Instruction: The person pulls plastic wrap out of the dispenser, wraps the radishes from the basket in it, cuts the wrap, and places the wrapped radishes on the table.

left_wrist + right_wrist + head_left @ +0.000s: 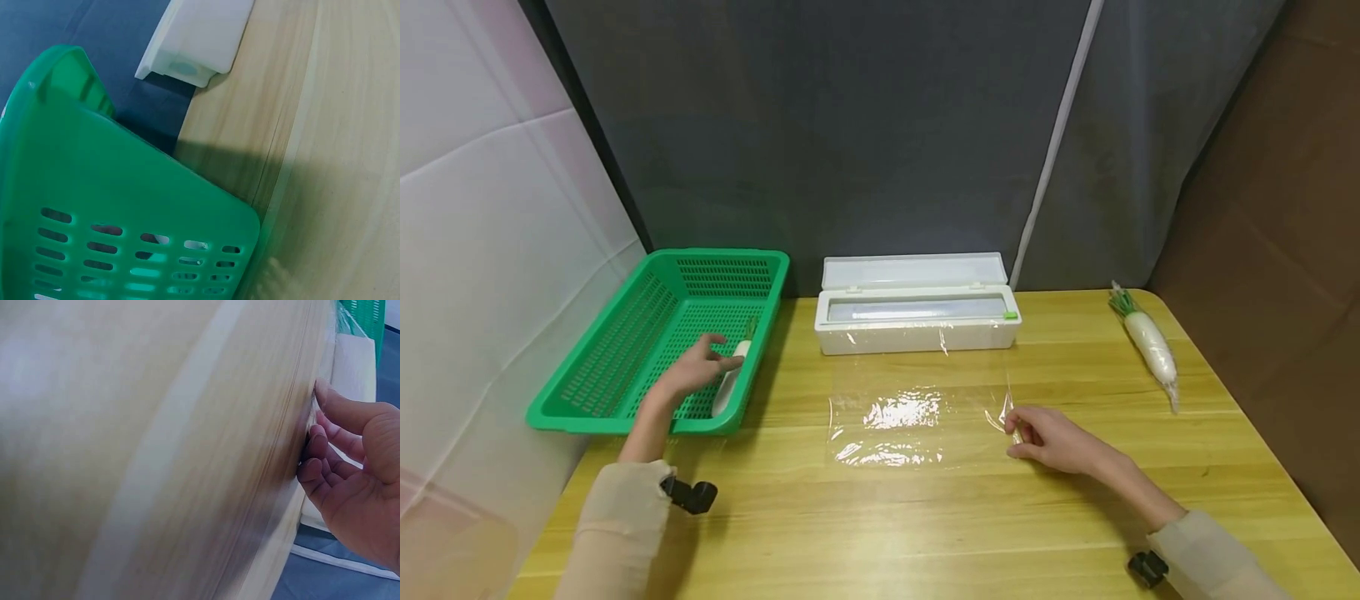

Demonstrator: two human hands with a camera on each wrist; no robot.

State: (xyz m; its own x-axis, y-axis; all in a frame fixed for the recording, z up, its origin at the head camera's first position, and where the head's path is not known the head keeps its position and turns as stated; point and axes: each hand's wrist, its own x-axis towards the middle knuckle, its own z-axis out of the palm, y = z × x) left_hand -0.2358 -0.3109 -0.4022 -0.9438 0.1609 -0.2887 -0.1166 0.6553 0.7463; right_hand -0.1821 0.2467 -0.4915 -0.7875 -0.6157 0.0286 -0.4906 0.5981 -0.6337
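In the head view my left hand reaches into the green basket, spread over a small white radish with green stalks by the basket's right wall. One fingertip lies at the radish's upper end. The left wrist view shows no hand, only the basket's outer side. My right hand pinches the right edge of a clear sheet of cling film, which stretches over the table from a white dispenser. Those curled fingers also appear in the right wrist view, near the table edge.
Another white radish, seemingly wrapped in clear film, lies at the table's right. The dispenser's lid stands raised at the back, against a dark grey curtain. A white sheet hangs on the left, a brown panel on the right.
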